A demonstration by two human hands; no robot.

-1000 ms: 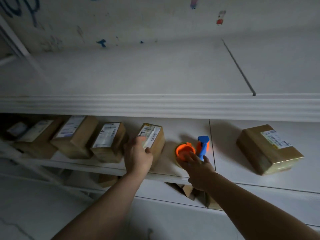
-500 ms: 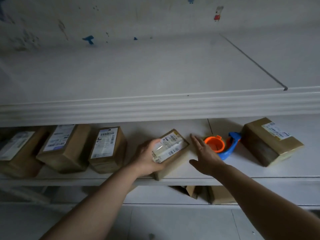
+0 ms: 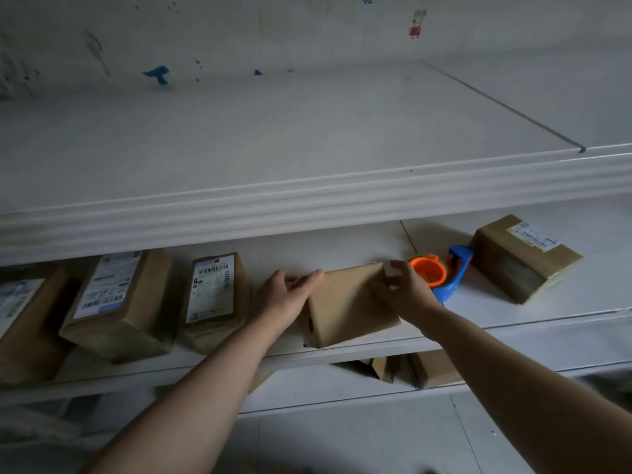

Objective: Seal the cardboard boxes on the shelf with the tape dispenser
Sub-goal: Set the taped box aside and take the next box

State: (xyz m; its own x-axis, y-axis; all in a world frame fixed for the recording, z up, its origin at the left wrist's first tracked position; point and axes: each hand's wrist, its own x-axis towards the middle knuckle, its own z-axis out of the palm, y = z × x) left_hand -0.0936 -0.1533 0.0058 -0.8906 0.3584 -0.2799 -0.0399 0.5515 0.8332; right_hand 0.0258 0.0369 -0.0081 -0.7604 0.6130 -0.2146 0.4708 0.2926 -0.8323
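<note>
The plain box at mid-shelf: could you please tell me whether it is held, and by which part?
Both hands hold the box: the left hand grips its upper left edge, the right hand its upper right corner.

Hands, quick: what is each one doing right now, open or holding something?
Left hand: grips the left end of the cardboard box.
Right hand: grips the same box's far right corner.

Dim room, paint-flecked white wall (image 3: 307, 35), white shelving (image 3: 307, 196), pale tiled floor (image 3: 342, 446)
</note>
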